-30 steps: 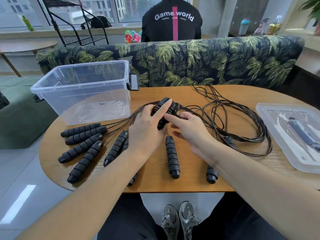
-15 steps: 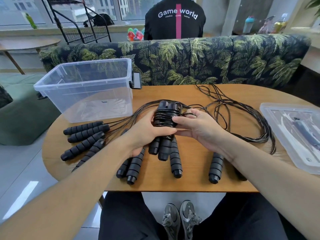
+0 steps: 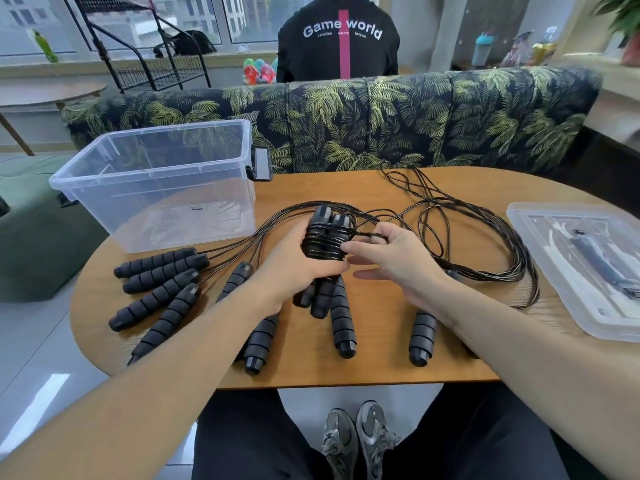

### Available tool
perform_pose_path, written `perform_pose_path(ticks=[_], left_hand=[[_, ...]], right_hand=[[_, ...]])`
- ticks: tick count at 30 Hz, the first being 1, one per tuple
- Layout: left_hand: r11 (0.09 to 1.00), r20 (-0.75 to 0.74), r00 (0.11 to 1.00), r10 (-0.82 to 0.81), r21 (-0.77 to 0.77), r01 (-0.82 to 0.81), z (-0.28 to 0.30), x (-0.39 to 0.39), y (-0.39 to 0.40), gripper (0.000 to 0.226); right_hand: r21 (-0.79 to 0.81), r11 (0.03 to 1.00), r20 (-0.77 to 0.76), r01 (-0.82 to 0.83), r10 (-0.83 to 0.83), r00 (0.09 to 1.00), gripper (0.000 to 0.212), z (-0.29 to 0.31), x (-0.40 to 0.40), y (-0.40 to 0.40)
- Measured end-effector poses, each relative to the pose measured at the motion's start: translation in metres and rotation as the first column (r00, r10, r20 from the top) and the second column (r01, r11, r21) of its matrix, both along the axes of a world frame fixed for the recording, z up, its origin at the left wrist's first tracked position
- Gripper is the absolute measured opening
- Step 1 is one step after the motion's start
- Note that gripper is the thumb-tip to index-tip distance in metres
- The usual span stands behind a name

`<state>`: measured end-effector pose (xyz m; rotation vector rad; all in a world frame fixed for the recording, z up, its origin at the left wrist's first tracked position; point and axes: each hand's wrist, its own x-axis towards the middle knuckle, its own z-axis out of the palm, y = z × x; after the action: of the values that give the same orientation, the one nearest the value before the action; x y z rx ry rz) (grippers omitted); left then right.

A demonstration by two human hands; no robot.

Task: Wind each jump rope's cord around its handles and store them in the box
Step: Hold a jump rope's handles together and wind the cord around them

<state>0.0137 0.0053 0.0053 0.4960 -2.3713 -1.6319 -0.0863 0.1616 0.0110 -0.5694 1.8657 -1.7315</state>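
since half a second ago the right hand has shifted up beside the bundle's top and now has cord in its fingertips; the left grip on the bundle is unchanged.

clear box (image 3: 152, 188), far left on the wooden table (image 3: 381, 362), open-topped, no ropes inside that can be seen. just in front of it, four loose black handles (image 3: 156, 289) fanned on the tabletop, their cords running up and right toward the bundle.

left hand (image 3: 298, 268) curled around a pair of handles (image 3: 327, 237) held upright and tilted slightly, above the table's middle, cord coiled around their upper part in several turns. lower ends of the pair stick out below the hand. more handles lie flat beneath and beside it.

right hand (image 3: 398, 258), just right of the bundle, thumb and forefinger pinching the cord (image 3: 363, 233) where it leaves the coils; other fingers loosely spread.

further right, slack cords (image 3: 485, 244) in big loops across the table, well apart from the box. clear lid (image 3: 581, 268) at the right edge.
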Motion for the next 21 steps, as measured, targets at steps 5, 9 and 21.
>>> perform_pose_path(ticks=[5,9,21], left_hand=[[0.908,0.098,0.991,-0.095,0.418,0.046,0.007,-0.005,0.012,0.053],[0.841,0.058,0.988,-0.142,0.533,0.09,0.011,-0.011,0.023,0.067],[0.825,0.058,0.994,-0.095,0.563,0.046,0.01,-0.045,0.055,0.059]], right_hand=[[-0.071,0.997,0.116,-0.038,0.046,0.992,0.045,0.009,-0.009,0.012],[-0.083,0.995,0.142,-0.062,0.073,0.987,0.046,0.014,-0.014,0.023],[0.055,0.998,0.103,-0.018,0.012,0.995,0.049,0.014,-0.027,0.07]])
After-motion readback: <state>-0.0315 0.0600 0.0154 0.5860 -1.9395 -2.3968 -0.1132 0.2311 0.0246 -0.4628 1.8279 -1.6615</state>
